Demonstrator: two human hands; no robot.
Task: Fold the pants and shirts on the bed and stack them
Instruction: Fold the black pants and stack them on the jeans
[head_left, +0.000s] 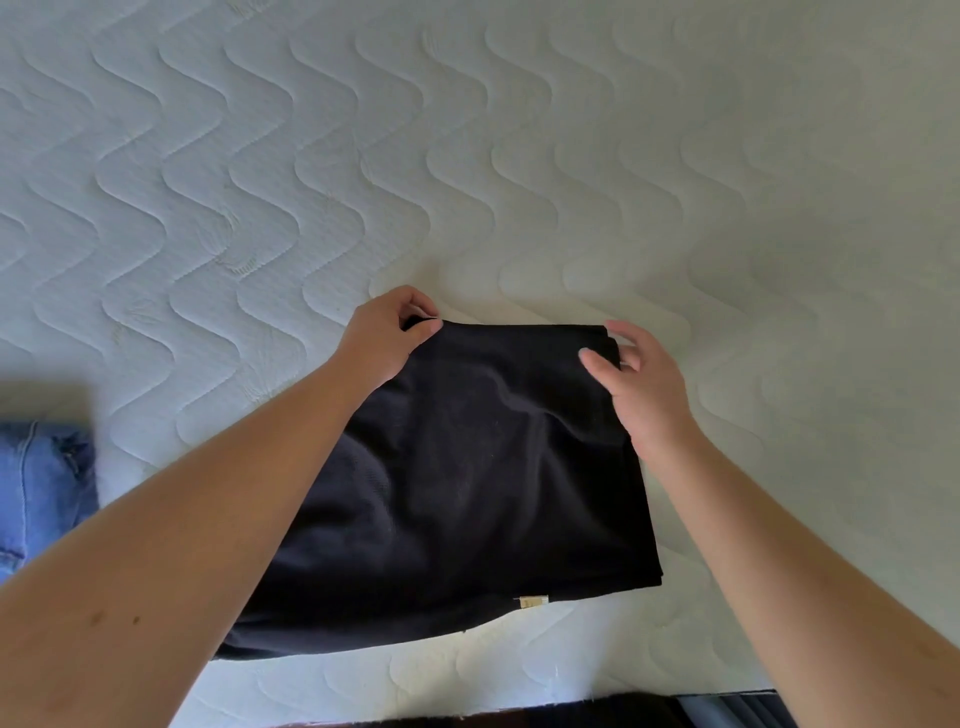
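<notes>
A black garment (467, 467) lies folded in a rough rectangle on the white quilted mattress (467, 156), close to the near edge. A small pale label shows at its near hem. My left hand (387, 338) pinches the garment's far left corner between thumb and fingers. My right hand (636, 379) is at the far right corner, thumb on top of the cloth and fingers spread loosely around the edge. Whether it grips the cloth is unclear.
Blue denim jeans (41, 483) lie at the left edge of the view on the mattress. The bed's near edge (467, 706) runs along the bottom, with dark floor below it. The mattress stretches bare beyond the garment.
</notes>
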